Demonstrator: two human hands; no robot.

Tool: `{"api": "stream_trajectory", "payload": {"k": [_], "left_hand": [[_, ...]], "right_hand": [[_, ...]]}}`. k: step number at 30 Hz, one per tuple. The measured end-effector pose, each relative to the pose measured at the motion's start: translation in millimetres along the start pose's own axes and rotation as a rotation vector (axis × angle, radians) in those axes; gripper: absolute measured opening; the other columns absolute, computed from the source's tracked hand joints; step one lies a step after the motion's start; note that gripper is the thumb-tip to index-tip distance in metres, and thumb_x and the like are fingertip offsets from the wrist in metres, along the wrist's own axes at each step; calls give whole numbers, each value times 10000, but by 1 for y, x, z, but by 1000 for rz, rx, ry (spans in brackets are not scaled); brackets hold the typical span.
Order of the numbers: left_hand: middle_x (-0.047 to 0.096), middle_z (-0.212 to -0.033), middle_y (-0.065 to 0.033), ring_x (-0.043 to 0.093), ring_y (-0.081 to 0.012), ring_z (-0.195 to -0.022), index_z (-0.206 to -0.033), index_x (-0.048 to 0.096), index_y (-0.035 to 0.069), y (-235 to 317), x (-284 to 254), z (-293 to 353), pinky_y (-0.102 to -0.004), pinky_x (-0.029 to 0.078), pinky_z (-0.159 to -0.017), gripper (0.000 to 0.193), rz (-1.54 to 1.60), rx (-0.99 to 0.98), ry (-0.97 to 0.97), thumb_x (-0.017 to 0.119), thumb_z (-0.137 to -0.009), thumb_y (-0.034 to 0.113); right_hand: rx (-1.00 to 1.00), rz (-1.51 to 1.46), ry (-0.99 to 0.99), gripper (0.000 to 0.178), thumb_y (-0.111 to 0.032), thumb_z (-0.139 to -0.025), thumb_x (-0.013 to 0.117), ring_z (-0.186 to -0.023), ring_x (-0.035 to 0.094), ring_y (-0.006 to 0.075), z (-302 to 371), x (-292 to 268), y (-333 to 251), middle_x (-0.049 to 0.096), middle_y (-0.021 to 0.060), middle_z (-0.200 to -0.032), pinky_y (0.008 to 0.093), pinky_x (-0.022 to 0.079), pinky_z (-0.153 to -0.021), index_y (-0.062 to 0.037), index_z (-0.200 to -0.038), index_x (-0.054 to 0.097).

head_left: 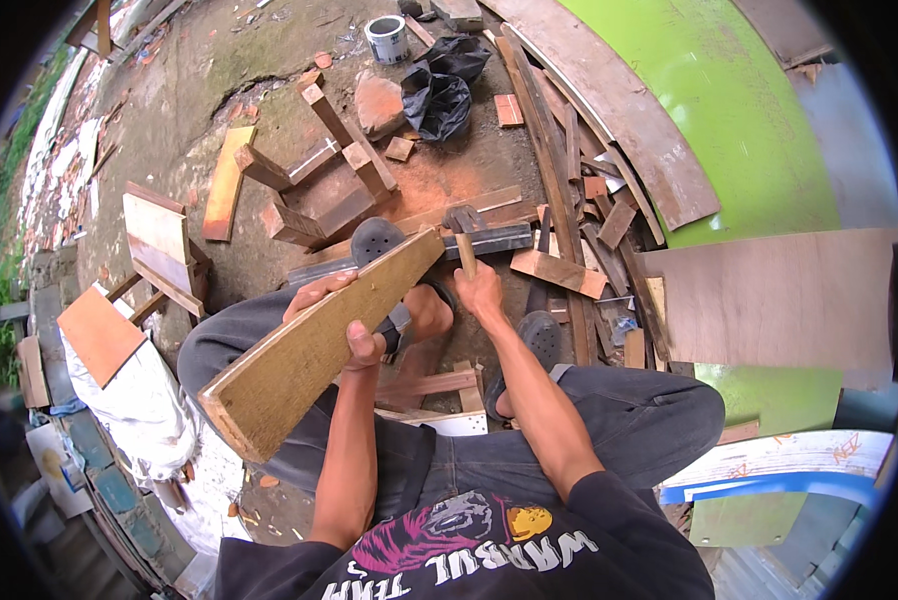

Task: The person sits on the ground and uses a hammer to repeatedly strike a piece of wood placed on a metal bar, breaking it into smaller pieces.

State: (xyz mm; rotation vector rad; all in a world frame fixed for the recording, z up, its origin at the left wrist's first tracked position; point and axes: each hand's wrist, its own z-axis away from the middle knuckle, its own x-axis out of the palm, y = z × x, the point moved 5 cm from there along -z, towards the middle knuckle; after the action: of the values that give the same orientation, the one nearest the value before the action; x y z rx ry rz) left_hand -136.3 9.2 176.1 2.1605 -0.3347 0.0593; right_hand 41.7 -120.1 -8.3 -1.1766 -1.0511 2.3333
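My left hand (347, 318) grips a long tapered wooden board (309, 345) by its middle and holds it tilted across my left knee, its narrow tip pointing up and right. My right hand (481, 290) is closed around the wooden handle of a hammer (464, 232), whose dark head sits just above the board's tip, over a dark metal bar (489, 240) on the ground. I am crouched, with a sandalled foot (424, 310) under the board and a second sandal (539, 335) to the right.
A small frame of wooden blocks (319, 185) lies ahead on the dirt. Loose planks and offcuts (569, 200) pile up at the right beside a green panel (739, 110) and a brown sheet (779, 300). A tin can (387, 38) and black bag (439, 90) sit farther off.
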Motion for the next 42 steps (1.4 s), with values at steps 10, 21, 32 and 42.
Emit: {"api": "stream_trajectory", "payload": {"k": [10, 21, 32, 42], "left_hand": [[585, -928, -180, 636, -311, -868, -1175, 385, 40, 1, -9, -4, -469, 550, -848, 568, -5, -3, 79, 605, -768, 369], [573, -938, -143, 633, -296, -915, -1169, 386, 84, -4, -5, -3, -472, 535, -904, 609, 55, -37, 20, 682, -766, 431], [575, -956, -148, 628, -276, -905, -1145, 363, 74, -1, 1, -4, -472, 552, -876, 664, 86, -85, 12, 753, -768, 456], [584, -970, -156, 633, -279, -918, -1152, 360, 72, -2, -14, -6, -479, 546, -895, 684, 35, -71, 22, 749, -759, 476]], "right_hand": [[-119, -66, 72, 301, -257, -851, 615, -879, 643, 503, -13, -23, -45, 654, 319, -849, 521, 518, -759, 16, -967, 664], [-85, 6, -29, 305, -259, -849, 616, -882, 660, 468, -32, -17, -6, 662, 300, -884, 497, 508, -754, 11, -983, 657], [252, 227, -345, 334, -171, -789, 619, -974, 661, 478, -66, -3, -5, 679, 329, -981, 501, 535, -846, 65, -1016, 687], [-48, -96, 3, 301, -195, -807, 611, -981, 651, 487, -42, -13, -45, 674, 334, -967, 501, 527, -848, 57, -953, 687]]}}
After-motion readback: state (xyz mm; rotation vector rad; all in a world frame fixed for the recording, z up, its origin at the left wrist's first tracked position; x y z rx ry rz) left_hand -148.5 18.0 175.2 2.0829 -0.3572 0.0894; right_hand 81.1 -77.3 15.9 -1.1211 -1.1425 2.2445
